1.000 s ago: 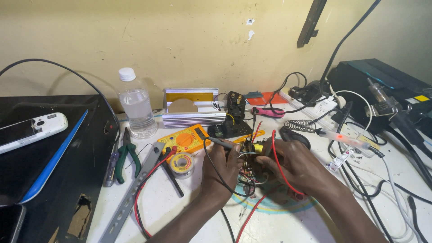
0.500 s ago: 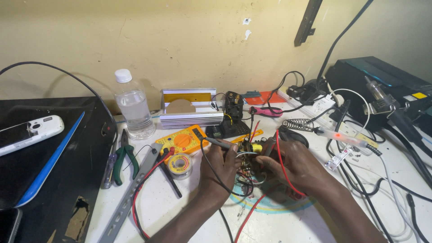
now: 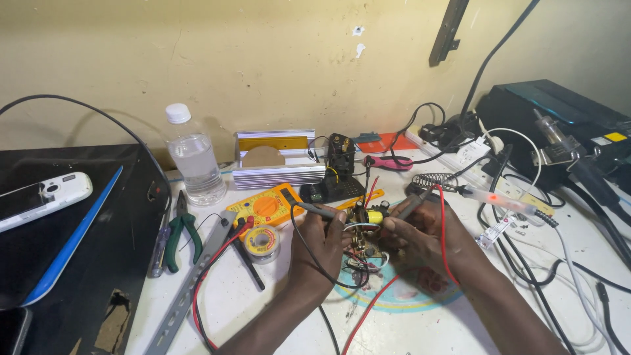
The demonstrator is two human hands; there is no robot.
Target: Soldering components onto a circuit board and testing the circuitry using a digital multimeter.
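Left hand [image 3: 315,246] and right hand [image 3: 420,233], fingers pinched on thin grey probes (one each), touching small wired circuit board [image 3: 365,231] mid white table [image 3: 276,296].

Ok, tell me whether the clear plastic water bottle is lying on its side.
No, the clear plastic water bottle stands upright near the wall, white cap on.
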